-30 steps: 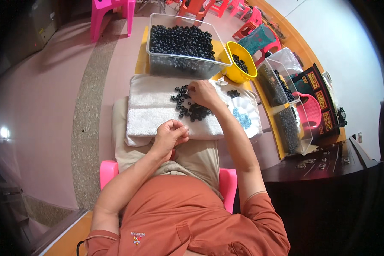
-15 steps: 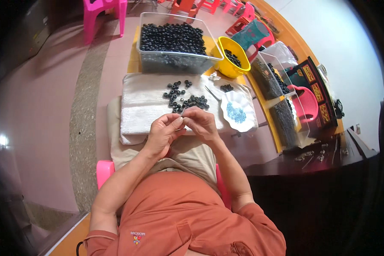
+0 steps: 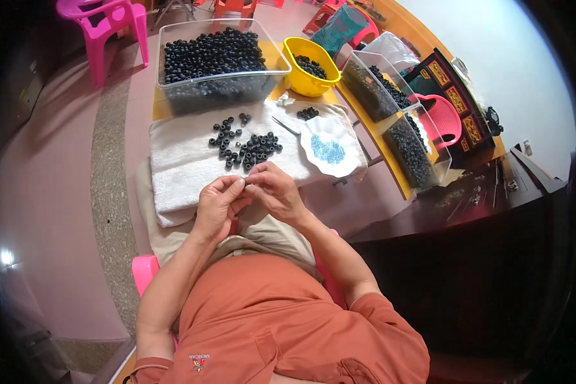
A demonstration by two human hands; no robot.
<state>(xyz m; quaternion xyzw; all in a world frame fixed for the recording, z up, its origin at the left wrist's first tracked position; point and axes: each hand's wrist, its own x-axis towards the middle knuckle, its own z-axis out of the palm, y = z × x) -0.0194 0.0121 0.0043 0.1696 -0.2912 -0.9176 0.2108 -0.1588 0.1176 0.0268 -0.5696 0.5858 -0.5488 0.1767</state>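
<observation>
White towel [image 3: 180, 150] spread over a yellow tabletop [image 3: 330, 97].
On the towel, left of the scalloped white dish [image 3: 348, 139], loose black beads [image 3: 256, 150] lie scattered; a smaller bead cluster [image 3: 308, 113] sits just beyond the dish. A slim grey pointed tool [image 3: 284, 125] lies at the dish's left rim. On the tabletop, the clear plastic tub [image 3: 214, 96] stands beyond the dish to its left, the yellow basin [image 3: 305, 84] beyond it, only slightly left.

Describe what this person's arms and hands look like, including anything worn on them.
The left hand and right hand are gloveless. Both forearms are uncovered, with no watch or bracelet showing. The shirt's sleeves are short and rust-orange.
</observation>
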